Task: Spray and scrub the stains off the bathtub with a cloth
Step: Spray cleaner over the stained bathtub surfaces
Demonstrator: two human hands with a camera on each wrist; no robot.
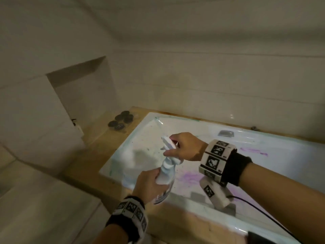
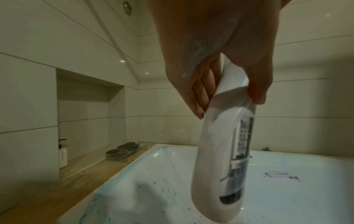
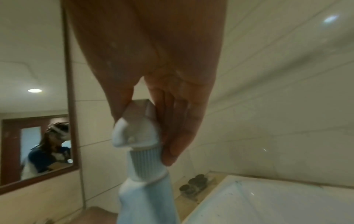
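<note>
The left hand (image 1: 149, 185) is nearest, its fingers and thumb curled round the upper body of the white spray bottle (image 1: 166, 173), just below the neck. The bottle hangs over the near edge of the bathtub (image 1: 263, 224), clear of the surface. Its long axis runs slanted in the head view: the base sits low and close to the person, below the left hand, and the trigger head (image 1: 168, 144) rises up and away, tipped toward the far left corner of the tub. In the left wrist view the bottle (image 2: 216, 159) reaches down past the fingers (image 2: 199, 91), its printed label on the right side, base over the tub floor.

Above the left hand, the right hand (image 1: 186, 147) comes in from the right and pinches the trigger head between thumb and fingers. The right wrist view shows the thumb (image 3: 122, 97) on one side of the head (image 3: 138, 128) and the fingers on the other, with the ribbed collar (image 3: 147, 162) just below them.

Beyond the hands, the tub floor carries a purple smear (image 1: 188, 178) just right of the bottle, another purple streak (image 1: 255, 151) farther right, and green-blue marks (image 2: 95, 201) with dark specks toward the left end. On the wooden ledge (image 1: 98, 155) past the tub's far left corner stands a cluster of dark-lidded jars (image 1: 121, 120).
</note>
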